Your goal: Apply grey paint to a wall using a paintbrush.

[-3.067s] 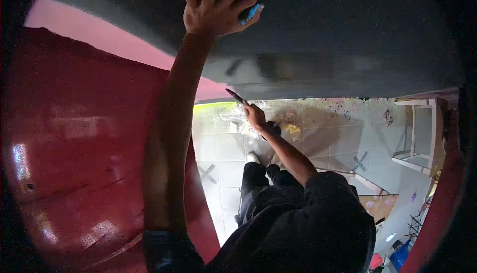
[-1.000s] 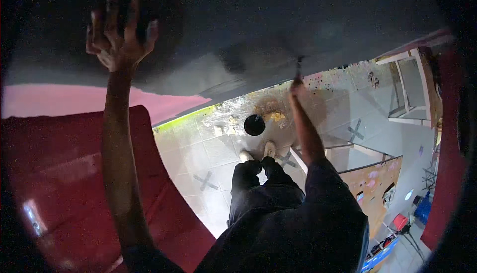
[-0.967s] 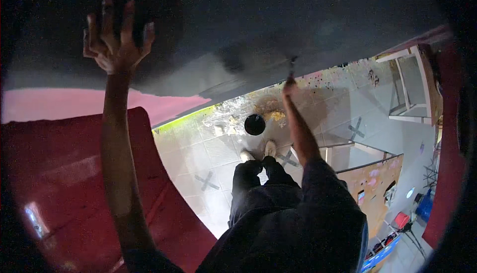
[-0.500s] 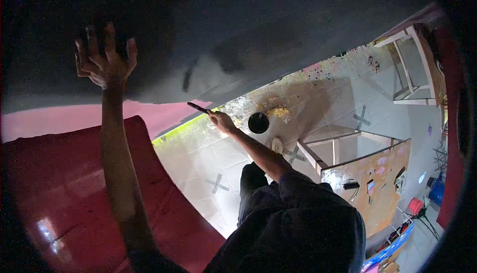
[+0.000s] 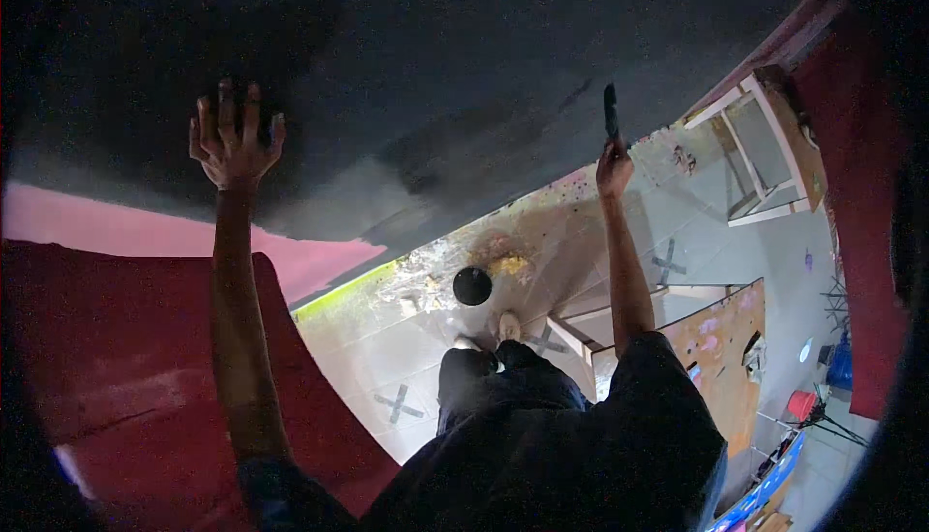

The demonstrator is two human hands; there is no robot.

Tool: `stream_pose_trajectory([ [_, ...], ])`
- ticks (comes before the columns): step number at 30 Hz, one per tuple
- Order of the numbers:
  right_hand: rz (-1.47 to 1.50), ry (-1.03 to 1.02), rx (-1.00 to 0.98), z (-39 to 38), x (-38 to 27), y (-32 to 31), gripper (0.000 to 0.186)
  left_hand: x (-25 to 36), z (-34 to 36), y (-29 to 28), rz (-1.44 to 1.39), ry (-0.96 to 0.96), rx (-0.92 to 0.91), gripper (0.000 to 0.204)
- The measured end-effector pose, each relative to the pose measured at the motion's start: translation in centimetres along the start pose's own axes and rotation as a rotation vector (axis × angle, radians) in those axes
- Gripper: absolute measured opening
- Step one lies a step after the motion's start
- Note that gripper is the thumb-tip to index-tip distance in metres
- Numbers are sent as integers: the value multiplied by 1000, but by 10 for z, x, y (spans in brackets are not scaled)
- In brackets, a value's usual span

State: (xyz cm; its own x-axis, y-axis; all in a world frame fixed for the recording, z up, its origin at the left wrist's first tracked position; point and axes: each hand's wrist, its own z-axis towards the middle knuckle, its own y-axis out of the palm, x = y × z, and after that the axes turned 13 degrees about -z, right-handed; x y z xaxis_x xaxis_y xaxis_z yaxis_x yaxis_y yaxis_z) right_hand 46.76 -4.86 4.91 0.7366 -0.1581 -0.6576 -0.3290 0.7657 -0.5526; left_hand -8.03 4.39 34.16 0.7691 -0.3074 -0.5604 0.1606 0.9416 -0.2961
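Observation:
My left hand point(image 5: 235, 147) lies with spread fingers against the dark painted wall point(image 5: 435, 58), over its blackest patch. Out to the right, my right hand point(image 5: 614, 172) grips a paintbrush point(image 5: 611, 111) whose dark end points up the wall. Whether the bristles touch the surface, I cannot tell. Grey and black areas cover most of the wall, and a pink band point(image 5: 97, 221) runs along its lower left. A round container of black paint point(image 5: 472, 285) stands on the floor between my hands, near the wall's foot.
Dark red cloth point(image 5: 145, 339) hangs or lies at the left. A wooden table point(image 5: 716, 348) with tools on it is at my right, and a wooden stool-like frame point(image 5: 774, 140) stands farther right by the wall. The tiled floor point(image 5: 348, 353) is paint-stained and carries taped crosses.
My right hand has swung right and up along the wall with the paintbrush, away from the pink band. My left hand stays spread on the wall while the view has shifted.

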Motion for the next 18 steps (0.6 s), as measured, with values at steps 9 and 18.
stream_pose_trajectory([
  [9, 128, 67, -153, -102, -241, 37, 37, 7, 4, 11, 2, -47, -14, 59],
  [18, 274, -630, -496, -269, -372, 58, 27, 7, 11, 5, -25, -34, -45, 57],
])
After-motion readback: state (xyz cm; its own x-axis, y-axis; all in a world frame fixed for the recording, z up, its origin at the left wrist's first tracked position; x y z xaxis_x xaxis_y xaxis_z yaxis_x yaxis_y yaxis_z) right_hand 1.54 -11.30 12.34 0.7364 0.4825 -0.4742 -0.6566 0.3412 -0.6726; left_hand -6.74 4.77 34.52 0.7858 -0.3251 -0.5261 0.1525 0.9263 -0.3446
